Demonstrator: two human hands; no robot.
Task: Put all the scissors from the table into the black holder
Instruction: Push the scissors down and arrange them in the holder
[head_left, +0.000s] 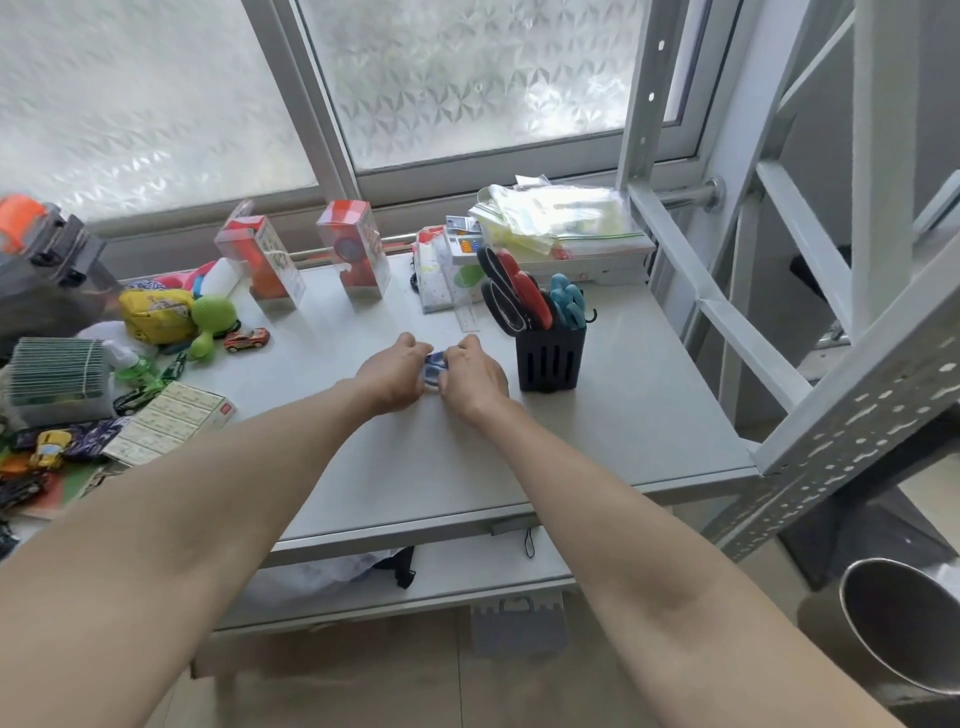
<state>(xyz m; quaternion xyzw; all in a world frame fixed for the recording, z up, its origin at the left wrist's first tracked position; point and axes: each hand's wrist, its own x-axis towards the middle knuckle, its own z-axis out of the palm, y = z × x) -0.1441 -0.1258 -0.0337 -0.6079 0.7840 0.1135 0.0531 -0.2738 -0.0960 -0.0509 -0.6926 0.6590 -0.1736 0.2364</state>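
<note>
I see my left hand (390, 375) and right hand (474, 375) curled together around a small blue-and-white object (434, 365) on the pale grey table (597, 431). Just right of them stands the slotted black plastic holder (549, 359), already holding black, red and teal-handled scissors (530, 301).

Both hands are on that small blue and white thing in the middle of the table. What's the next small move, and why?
Probably lift it and carry it right to the black slotted holder. Left hand and right hand both pinch the small blue-and-white item low over the grey table; whether it is scissors is unclear. The holder already stands full of black-, red- and teal-handled scissors.
</note>
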